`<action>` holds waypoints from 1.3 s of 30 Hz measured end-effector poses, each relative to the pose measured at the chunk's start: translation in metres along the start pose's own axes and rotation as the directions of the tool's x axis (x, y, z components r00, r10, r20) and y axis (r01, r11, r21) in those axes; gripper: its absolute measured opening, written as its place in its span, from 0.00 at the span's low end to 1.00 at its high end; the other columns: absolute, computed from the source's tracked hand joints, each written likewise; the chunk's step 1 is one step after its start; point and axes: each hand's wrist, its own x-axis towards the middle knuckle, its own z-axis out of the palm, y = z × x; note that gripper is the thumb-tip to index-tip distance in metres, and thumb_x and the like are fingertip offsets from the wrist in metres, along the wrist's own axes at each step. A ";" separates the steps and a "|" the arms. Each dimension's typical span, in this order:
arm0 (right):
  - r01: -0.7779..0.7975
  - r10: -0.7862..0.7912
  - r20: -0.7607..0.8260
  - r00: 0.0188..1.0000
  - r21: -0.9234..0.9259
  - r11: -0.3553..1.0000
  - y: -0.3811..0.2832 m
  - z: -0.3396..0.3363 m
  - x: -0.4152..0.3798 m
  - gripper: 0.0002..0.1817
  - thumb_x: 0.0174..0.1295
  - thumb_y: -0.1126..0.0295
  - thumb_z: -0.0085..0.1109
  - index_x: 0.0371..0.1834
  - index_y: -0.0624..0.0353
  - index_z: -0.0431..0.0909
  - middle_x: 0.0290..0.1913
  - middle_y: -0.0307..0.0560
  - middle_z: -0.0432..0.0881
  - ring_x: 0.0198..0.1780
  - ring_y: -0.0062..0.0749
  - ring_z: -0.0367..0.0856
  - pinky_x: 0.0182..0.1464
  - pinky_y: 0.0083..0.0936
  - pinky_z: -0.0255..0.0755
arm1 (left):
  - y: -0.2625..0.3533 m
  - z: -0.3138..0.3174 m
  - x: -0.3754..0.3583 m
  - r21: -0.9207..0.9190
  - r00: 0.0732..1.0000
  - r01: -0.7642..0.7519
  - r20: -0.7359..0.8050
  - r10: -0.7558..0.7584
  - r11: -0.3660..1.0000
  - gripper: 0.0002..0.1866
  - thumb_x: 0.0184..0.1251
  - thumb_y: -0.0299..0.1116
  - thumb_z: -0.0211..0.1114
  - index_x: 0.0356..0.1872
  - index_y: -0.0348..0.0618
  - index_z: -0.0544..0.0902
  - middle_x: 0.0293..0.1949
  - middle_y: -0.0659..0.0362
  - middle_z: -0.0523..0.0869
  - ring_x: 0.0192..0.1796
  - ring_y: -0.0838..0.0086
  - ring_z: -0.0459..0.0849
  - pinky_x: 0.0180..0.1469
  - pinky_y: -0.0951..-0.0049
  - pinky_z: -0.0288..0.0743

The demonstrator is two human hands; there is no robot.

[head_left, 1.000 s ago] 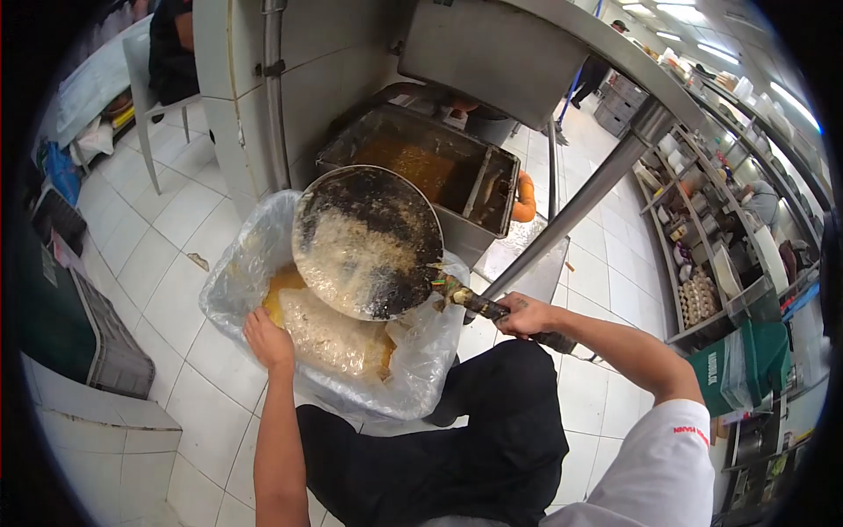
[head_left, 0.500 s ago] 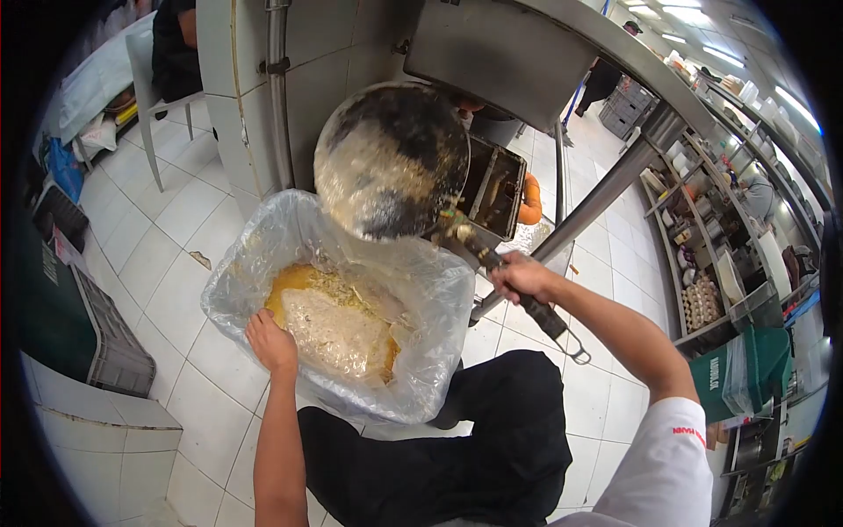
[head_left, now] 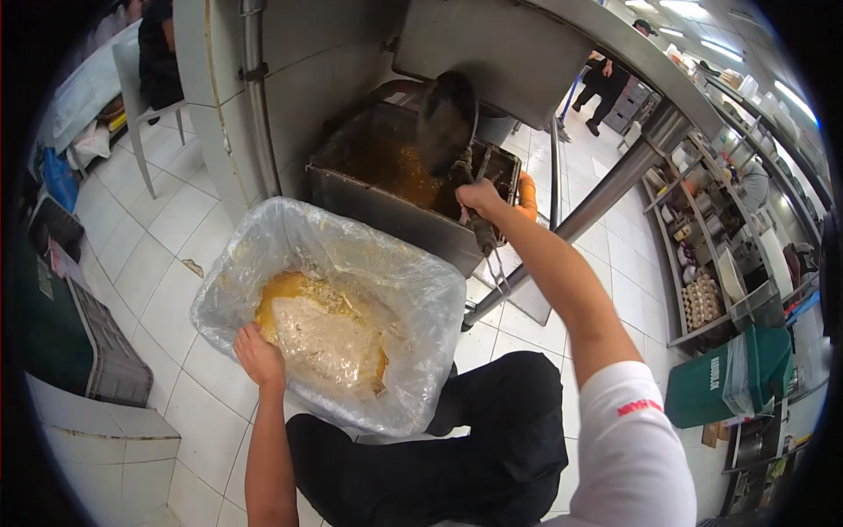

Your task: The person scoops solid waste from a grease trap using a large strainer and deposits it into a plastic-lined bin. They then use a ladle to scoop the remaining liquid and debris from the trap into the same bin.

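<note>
My right hand (head_left: 479, 200) is closed round the handle of a dark pan (head_left: 448, 123), which is tilted on edge over a metal tank (head_left: 395, 211). Brown liquid with bits (head_left: 386, 167) lies in the tank. My left hand (head_left: 260, 355) grips the left rim of a bin lined with a clear plastic bag (head_left: 421, 299); its fingertips are partly hidden by the plastic. Inside the bin is a pale, wet mass (head_left: 325, 338) with yellow liquid round it.
A metal post (head_left: 606, 198) slants at the right. Orange pipe (head_left: 528, 195) stands behind the tank. Green bins (head_left: 729, 373) and loaded shelves (head_left: 702, 237) line the right. A white chair (head_left: 132, 105) is at upper left. Two people (head_left: 606, 83) (head_left: 158, 57) are farther off.
The pan has moved from above the bin to over the tank and turned on edge. My right hand went up and left with it, uncovering the tank. My left hand stays at the rim.
</note>
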 end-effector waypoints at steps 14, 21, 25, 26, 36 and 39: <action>-0.169 0.066 -0.196 0.978 -0.573 0.802 0.017 0.011 0.038 0.15 0.57 0.68 0.49 0.46 0.60 0.76 0.49 0.49 0.77 0.51 0.41 0.76 0.47 0.34 0.74 | 0.004 -0.003 0.000 -0.054 1.000 0.003 -0.009 -0.004 0.999 0.12 0.41 0.16 0.54 0.31 0.38 0.70 0.32 0.50 0.72 0.40 0.54 0.71 0.45 0.60 0.63; -0.173 0.140 -0.108 0.984 -0.758 0.629 0.001 0.017 0.027 0.15 0.54 0.69 0.52 0.44 0.56 0.79 0.49 0.47 0.78 0.49 0.38 0.78 0.40 0.33 0.77 | 0.002 -0.001 0.000 -0.051 1.000 0.006 -0.006 -0.006 0.999 0.15 0.38 0.14 0.55 0.32 0.38 0.70 0.33 0.51 0.72 0.41 0.54 0.71 0.46 0.60 0.62; -0.083 0.164 -0.001 0.987 -0.864 0.497 -0.012 -0.001 0.026 0.14 0.55 0.67 0.51 0.44 0.55 0.79 0.48 0.46 0.78 0.47 0.39 0.79 0.33 0.41 0.77 | 0.004 -0.004 0.000 -0.061 1.000 0.011 -0.006 -0.011 0.998 0.15 0.39 0.14 0.55 0.33 0.37 0.71 0.33 0.50 0.72 0.41 0.54 0.71 0.47 0.60 0.62; -0.049 0.177 0.034 0.984 -0.894 0.446 -0.012 -0.006 0.028 0.14 0.55 0.66 0.51 0.43 0.54 0.80 0.47 0.46 0.79 0.45 0.40 0.80 0.31 0.42 0.77 | 0.005 -0.004 0.000 -0.064 1.000 0.016 0.000 -0.016 0.998 0.15 0.39 0.15 0.55 0.33 0.37 0.71 0.33 0.50 0.73 0.41 0.54 0.71 0.47 0.60 0.62; -0.053 0.016 -0.050 0.999 -0.959 0.278 0.007 0.003 0.022 0.08 0.49 0.70 0.57 0.31 0.58 0.82 0.31 0.43 0.83 0.28 0.36 0.82 0.19 0.35 0.73 | 0.006 -0.006 0.000 -0.066 1.000 0.012 0.028 -0.010 0.998 0.15 0.40 0.15 0.54 0.34 0.37 0.71 0.33 0.50 0.73 0.41 0.54 0.71 0.47 0.59 0.62; -0.031 0.036 -0.021 0.999 -0.952 0.305 0.006 0.000 0.021 0.08 0.48 0.70 0.58 0.32 0.57 0.82 0.31 0.43 0.83 0.28 0.35 0.82 0.19 0.33 0.72 | 0.007 -0.007 0.000 -0.055 0.999 0.010 0.031 -0.008 0.998 0.14 0.41 0.15 0.54 0.34 0.37 0.72 0.33 0.50 0.73 0.41 0.53 0.71 0.47 0.60 0.62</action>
